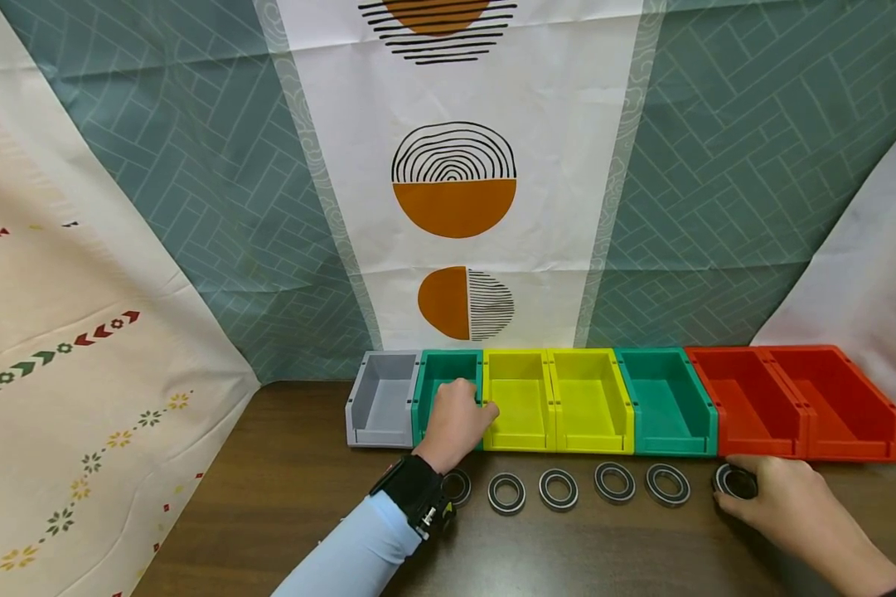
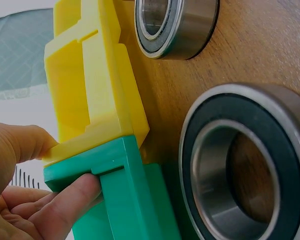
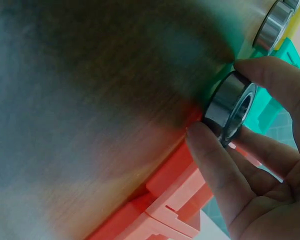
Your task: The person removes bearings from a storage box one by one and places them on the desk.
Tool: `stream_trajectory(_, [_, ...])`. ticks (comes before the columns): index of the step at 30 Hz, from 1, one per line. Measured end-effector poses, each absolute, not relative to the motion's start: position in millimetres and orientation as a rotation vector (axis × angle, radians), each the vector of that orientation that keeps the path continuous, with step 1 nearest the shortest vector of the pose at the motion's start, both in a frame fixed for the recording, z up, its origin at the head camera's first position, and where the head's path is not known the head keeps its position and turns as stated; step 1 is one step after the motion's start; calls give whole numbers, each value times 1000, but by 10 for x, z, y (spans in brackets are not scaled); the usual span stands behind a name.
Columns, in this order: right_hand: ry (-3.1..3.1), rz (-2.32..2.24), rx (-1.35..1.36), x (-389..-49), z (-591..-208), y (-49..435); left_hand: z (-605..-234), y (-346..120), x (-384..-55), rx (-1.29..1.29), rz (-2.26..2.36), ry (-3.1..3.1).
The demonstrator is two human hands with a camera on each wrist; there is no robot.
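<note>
My left hand (image 1: 457, 424) is at the left green bin (image 1: 448, 365), beside the yellow bin (image 1: 518, 406). In the left wrist view, its thumb lies at the yellow bin's rim and a finger reaches over the green bin's edge, so the adjoining walls sit between them. Under that wrist lies a ball bearing (image 1: 458, 487), partly hidden by the watch. Far to the right, my right hand (image 1: 787, 502) pinches another ball bearing (image 3: 226, 107) between thumb and fingers, in front of the red bins (image 1: 761, 444). That bearing is a steel ring with a dark seal, close over the table.
Several more bearings (image 1: 559, 490) lie in a row on the wooden table (image 1: 283, 481), before the bins. A grey bin (image 1: 380, 435) ends the bin row at left; a second yellow bin (image 1: 593, 406) and a second green bin (image 1: 667, 406) stand mid-row. Patterned cloth hangs behind.
</note>
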State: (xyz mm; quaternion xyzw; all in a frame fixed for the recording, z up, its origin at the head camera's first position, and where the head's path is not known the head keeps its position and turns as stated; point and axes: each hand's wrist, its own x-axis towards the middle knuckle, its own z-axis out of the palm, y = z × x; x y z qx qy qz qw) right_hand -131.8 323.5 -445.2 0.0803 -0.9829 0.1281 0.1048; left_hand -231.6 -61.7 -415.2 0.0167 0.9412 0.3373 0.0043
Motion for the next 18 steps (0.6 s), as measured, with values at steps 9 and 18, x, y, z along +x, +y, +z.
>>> stream_trajectory(9, [-3059,356,171,-1337,-4448,3269,-4142,-624,-2329,40,1064,2956])
stream_trajectory(18, [-3110,335,106,-1333,-4360,3170,-4069,-737,-2318,50,1105,2884])
